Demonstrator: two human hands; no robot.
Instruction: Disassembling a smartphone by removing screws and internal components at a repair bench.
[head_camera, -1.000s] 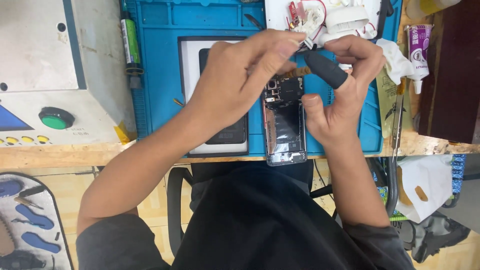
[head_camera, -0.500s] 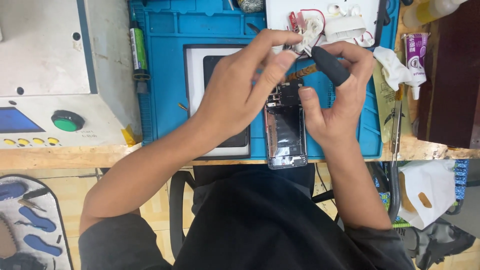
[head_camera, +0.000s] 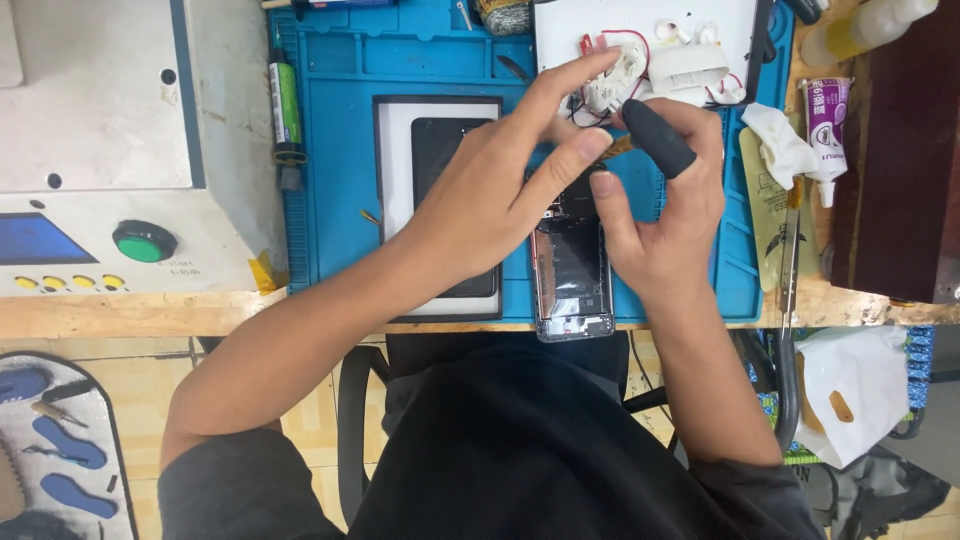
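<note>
While the left hand (head_camera: 490, 190) has slid a bit right versus a second ago, its fingers now pinch with the right hand (head_camera: 660, 220) on a brown flex strip (head_camera: 617, 148) just above the opened phone (head_camera: 572, 265) beneath both fingertips, suggesting connector work continues.

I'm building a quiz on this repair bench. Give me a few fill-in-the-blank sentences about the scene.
1. The opened black phone lies on a ____ rubber work mat.
2. The round push button on the grey machine is ____.
3. The right hand wears a black cover on one ____.

Missing: blue; green; finger
</note>
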